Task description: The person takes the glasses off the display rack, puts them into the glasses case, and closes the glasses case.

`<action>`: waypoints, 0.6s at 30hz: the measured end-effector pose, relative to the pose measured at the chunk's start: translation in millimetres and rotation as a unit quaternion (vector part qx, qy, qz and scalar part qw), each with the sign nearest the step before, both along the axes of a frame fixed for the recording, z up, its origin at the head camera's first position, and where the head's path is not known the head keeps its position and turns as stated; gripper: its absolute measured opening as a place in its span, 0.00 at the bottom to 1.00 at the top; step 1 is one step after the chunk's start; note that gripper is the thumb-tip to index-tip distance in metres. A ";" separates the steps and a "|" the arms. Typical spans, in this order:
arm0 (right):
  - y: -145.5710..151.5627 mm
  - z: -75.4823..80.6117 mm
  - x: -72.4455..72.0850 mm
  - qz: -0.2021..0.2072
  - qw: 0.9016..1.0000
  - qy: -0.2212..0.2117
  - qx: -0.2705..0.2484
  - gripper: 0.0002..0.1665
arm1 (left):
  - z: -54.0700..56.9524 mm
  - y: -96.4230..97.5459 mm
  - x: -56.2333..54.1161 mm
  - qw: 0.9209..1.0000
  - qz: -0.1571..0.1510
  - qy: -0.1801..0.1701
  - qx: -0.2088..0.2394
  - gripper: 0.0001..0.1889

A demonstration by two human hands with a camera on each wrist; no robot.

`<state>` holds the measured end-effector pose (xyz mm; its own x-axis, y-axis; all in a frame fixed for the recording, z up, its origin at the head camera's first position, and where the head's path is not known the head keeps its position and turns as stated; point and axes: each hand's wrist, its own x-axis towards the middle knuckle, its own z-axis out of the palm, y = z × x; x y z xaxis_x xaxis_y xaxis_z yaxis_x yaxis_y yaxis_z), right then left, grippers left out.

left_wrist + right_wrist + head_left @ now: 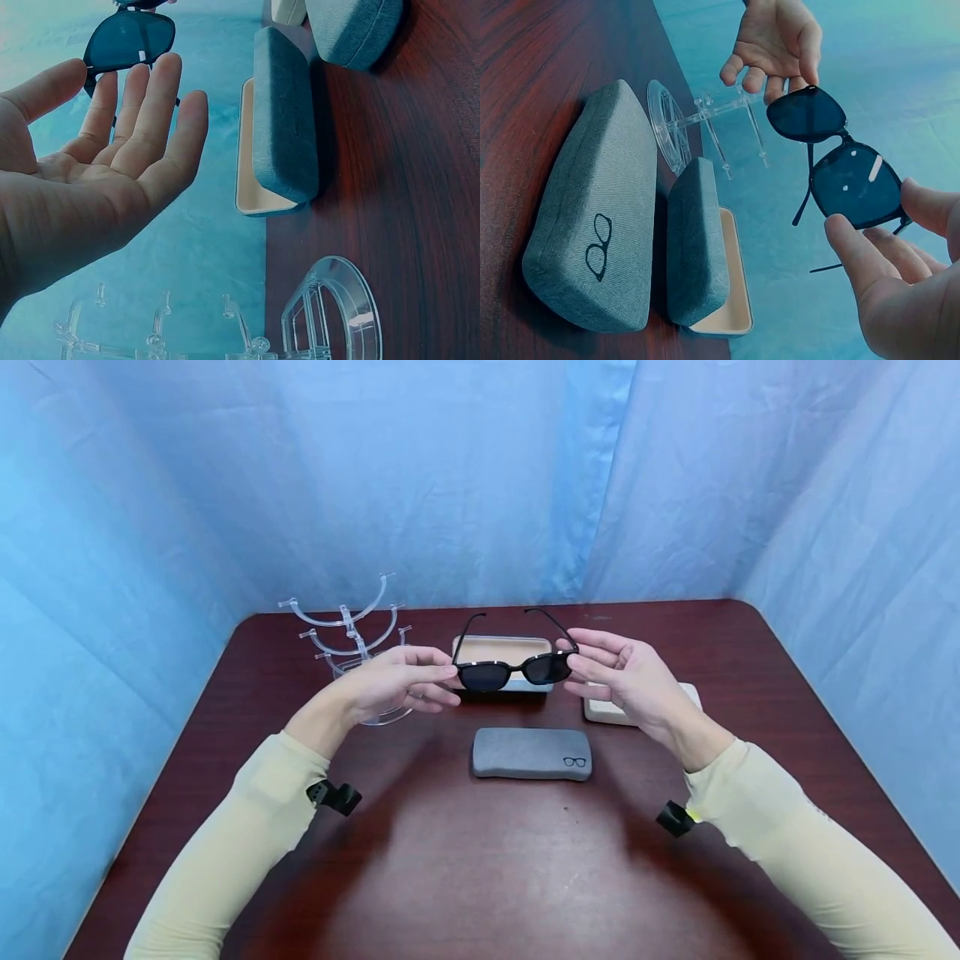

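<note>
A pair of black sunglasses (514, 673) is held up in the air between both hands, temples unfolded and pointing away, dark lenses facing me. My left hand (401, 681) pinches the left end of the frame between thumb and fingertips, the other fingers loosely spread. At the right end, my right hand (626, 681) pinches the hinge corner with thumb and fingers. Behind and below the sunglasses stands an open glasses case (504, 648) with a beige lining. Nearer to me lies a closed grey glasses case (531, 753) with a small glasses print.
A clear plastic glasses stand (352, 628) with curved arms rises at the left, partly behind the left hand. Beyond the right hand lies a pale case (609, 713), partly covered. All stand on a dark red-brown table (487, 868) with blue curtains (450, 485) around it.
</note>
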<state>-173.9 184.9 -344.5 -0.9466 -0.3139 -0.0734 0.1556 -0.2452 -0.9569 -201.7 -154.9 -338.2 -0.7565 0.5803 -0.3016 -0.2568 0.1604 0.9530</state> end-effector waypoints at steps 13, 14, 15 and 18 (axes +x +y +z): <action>5.3 -18.3 -1.3 0.019 0.998 -0.002 0.054 0.39 | -23.8 -0.5 -8.1 0.999 0.013 -0.024 0.022 0.06; 4.7 -19.0 -2.2 0.018 0.998 0.001 0.052 0.39 | -23.5 -1.3 -8.5 0.999 0.014 -0.025 0.023 0.07; 4.0 -19.5 -3.2 0.017 0.999 0.003 0.049 0.39 | -22.9 -2.2 -8.9 0.999 0.014 -0.025 0.023 0.07; 0.6 -20.2 -5.6 0.014 0.999 0.010 0.037 0.39 | -20.7 -4.9 -9.7 1.000 0.010 -0.020 0.019 0.08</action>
<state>-179.5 185.4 -364.7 -0.9388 -0.3353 -0.0793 0.1428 -0.1690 -0.9752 -211.4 -159.8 -358.9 -0.7564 0.5764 -0.3091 -0.2973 0.1179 0.9475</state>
